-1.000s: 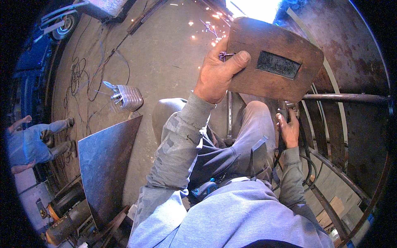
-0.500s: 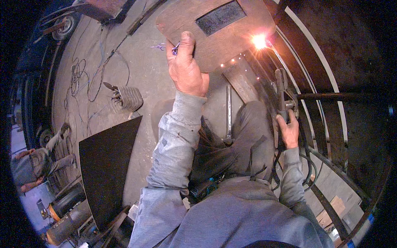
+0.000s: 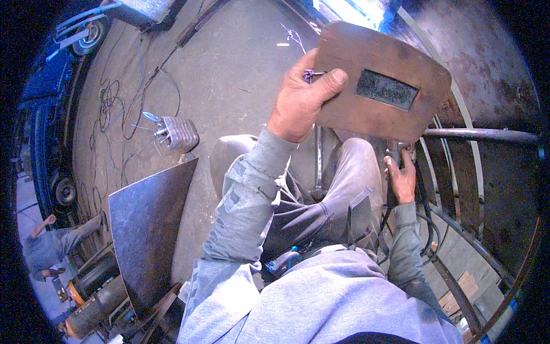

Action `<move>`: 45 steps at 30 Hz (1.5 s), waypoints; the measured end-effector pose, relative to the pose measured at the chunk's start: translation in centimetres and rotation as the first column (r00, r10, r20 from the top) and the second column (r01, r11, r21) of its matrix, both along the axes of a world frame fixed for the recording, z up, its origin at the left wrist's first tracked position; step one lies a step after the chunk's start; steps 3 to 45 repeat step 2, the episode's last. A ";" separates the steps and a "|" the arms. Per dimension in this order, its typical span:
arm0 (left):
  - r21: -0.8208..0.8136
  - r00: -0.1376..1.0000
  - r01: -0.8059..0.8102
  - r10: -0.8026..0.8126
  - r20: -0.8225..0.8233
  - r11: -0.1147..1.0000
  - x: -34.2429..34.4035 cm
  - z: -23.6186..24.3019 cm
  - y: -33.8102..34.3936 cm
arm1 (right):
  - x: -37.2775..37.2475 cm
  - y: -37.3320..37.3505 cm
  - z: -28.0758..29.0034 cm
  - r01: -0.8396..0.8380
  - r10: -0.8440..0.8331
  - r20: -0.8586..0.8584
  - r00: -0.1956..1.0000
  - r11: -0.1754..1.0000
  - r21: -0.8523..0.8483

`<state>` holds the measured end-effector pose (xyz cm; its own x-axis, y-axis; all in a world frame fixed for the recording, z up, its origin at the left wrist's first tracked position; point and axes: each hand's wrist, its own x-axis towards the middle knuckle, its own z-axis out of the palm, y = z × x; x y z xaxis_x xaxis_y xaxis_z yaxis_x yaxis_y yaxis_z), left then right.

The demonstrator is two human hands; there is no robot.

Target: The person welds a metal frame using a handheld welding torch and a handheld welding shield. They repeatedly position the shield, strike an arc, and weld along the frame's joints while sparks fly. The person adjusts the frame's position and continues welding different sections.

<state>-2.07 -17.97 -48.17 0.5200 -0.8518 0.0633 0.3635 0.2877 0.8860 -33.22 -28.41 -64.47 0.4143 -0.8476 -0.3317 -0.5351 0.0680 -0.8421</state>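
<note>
My left hand [image 3: 306, 97] is closed round the edge of a brown handheld welding shield [image 3: 344, 51] with a dark rectangular window, thumb on its face. A thin purple cord is knotted by the fingers. Lower right, my right hand [image 3: 402, 180] is wrapped round the grip of a welding electrode holder [image 3: 393, 150], whose front end is hidden behind the shield. Cables hang below that hand. Bright blue-white light glares past the shield's top edge, and the spot it comes from is covered. Between my knees a long-handled hammer [image 3: 319, 163] lies on the floor, partly hidden.
Curved metal strips and a round bar [image 3: 481, 135] stand at my right. On the left are a ribbed metal container [image 3: 179, 136] with rods, a dark sheet plate [image 3: 150, 229], cables on the floor, gas cylinders [image 3: 94, 307] and another person [image 3: 48, 249] farther off.
My left hand has brought the shield down and to the right, over the electrode holder's front. The orange spark is now hidden, and strong blue-white light fills the surroundings.
</note>
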 end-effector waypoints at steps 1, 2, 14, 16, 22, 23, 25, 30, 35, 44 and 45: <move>0.010 1.000 0.018 -0.018 0.009 1.000 0.0 -0.3 -0.1 | -0.2 -0.1 -0.2 0.011 -0.011 0.005 1.000 1.000 0.018; 0.010 1.000 0.019 -0.019 0.006 1.000 -0.1 -0.4 -0.1 | -0.5 -0.2 -0.7 0.022 -0.022 0.010 1.000 0.999 0.035; 0.010 1.000 0.019 -0.019 0.006 1.000 -0.1 -0.4 -0.1 | -0.5 -0.2 -0.7 0.022 -0.022 0.010 1.000 0.999 0.035; 0.010 1.000 0.019 -0.019 0.006 1.000 -0.1 -0.4 -0.1 | -0.5 -0.2 -0.7 0.022 -0.022 0.010 1.000 0.999 0.035; 0.010 1.000 0.019 -0.019 0.006 1.000 -0.1 -0.4 -0.1 | -0.5 -0.2 -0.7 0.022 -0.022 0.010 1.000 0.999 0.035; 0.010 1.000 0.019 -0.019 0.006 1.000 -0.1 -0.4 -0.1 | -0.5 -0.2 -0.7 0.022 -0.022 0.010 1.000 0.999 0.035; 0.010 1.000 0.019 -0.019 0.006 1.000 -0.1 -0.4 -0.1 | -0.5 -0.2 -0.7 0.022 -0.022 0.010 1.000 0.999 0.035; 0.010 1.000 0.019 -0.019 0.006 1.000 -0.1 -0.4 -0.1 | -0.5 -0.2 -0.7 0.022 -0.022 0.010 1.000 0.999 0.035; 0.010 1.000 0.019 -0.019 0.006 1.000 -0.1 -0.4 -0.1 | -0.5 -0.2 -0.7 0.022 -0.022 0.010 1.000 0.999 0.035; 0.010 1.000 0.019 -0.019 0.006 1.000 -0.1 -0.4 -0.1 | -0.5 -0.2 -0.7 0.022 -0.022 0.010 1.000 0.999 0.035; 0.010 1.000 0.019 -0.019 0.006 1.000 -0.1 -0.4 -0.1 | -0.5 -0.2 -0.7 0.022 -0.022 0.010 1.000 0.999 0.035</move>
